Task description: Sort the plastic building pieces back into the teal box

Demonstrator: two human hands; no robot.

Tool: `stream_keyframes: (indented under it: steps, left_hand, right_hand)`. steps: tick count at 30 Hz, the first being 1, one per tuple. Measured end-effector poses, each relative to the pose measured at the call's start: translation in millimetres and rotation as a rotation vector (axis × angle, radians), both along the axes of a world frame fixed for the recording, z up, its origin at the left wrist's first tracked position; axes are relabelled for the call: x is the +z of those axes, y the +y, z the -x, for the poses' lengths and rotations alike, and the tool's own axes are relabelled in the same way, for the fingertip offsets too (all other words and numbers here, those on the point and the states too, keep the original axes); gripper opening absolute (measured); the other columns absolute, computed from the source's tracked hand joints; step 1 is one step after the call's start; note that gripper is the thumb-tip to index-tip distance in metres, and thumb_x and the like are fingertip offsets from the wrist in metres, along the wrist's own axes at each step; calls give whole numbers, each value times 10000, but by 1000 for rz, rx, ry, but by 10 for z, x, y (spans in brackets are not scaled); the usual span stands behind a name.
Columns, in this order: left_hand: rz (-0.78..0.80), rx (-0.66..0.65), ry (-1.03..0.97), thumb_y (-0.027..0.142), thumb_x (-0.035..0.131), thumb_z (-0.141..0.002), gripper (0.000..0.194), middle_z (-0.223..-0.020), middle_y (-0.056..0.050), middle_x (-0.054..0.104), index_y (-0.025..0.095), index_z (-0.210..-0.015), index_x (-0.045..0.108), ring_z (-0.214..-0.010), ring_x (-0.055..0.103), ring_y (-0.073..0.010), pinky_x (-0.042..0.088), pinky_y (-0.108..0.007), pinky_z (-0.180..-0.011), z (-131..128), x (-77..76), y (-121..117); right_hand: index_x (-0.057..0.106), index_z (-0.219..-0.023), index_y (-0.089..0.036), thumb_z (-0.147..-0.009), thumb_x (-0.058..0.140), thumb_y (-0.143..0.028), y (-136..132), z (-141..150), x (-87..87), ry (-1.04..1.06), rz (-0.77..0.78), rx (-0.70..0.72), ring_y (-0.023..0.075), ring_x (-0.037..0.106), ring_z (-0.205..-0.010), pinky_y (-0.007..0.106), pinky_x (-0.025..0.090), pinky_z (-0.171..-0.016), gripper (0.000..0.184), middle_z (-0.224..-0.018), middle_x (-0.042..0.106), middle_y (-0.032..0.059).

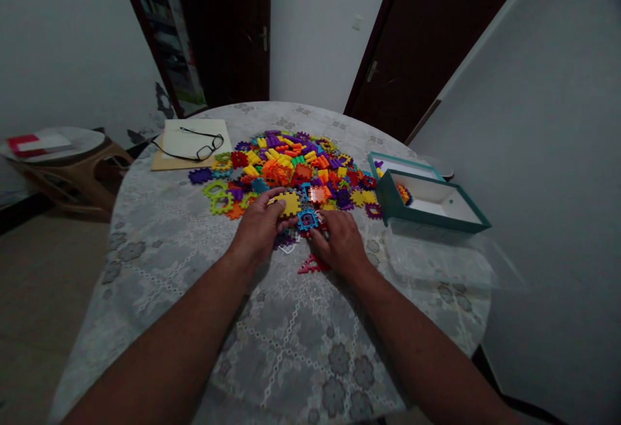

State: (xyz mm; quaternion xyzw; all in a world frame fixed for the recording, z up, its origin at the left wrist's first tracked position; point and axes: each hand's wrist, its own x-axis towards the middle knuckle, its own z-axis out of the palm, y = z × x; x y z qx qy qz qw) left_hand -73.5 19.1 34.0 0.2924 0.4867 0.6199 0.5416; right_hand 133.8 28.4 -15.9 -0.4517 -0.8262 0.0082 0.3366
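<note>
My left hand is closed round a yellow square interlocking tile with notched edges, its thumb on the face. Close by on the right, my right hand has its fingers bent against a blue tile with an opening in it. The blue tile appears to touch the yellow one; whether they are joined I cannot tell. An orange window-like tile lies just beyond the fingers. Under the right hand is a red triangular piece, partly covered. A white piece rests between the hands.
A heap of colourful plastic pieces spreads across the middle of the table. Glasses lie on a board at the left. On the right stand a green-rimmed box and a clear plastic tray. A patterned cloth covers the table.
</note>
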Motion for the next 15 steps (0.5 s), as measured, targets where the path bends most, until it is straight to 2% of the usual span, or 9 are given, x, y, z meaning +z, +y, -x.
stream_keyframes:
  steps: [4,10,15]
  left_hand:
    - [-2,1,-26,175,682,-985,329,-1261,-127,732,221,-1308,719,-987,752,-209,702,-315,-769,11,-44,23]
    - [10,-3,-18,188,716,-941,383,-1215,-105,743,222,-1322,719,-969,753,-199,708,-316,-769,3,-100,40]
    - [12,-11,16,174,707,-938,380,-1178,-101,735,205,-1317,718,-936,755,-187,712,-307,-756,-15,-71,15]
  right_hand:
    - [688,-1328,-180,-1010,776,-420,-6,96,-31,-86,19,-64,375,612,-1183,545,503,-1044,408,-1262,742,182]
    - [704,-1266,-206,-1006,711,-236,7,119,-58,-107,-12,-54,335,608,-1148,481,468,-1017,263,-1181,752,137]
    - [695,-1191,-192,-971,684,-218,31,100,-68,-59,-2,-53,310,616,-1057,460,478,-988,222,-1091,730,119]
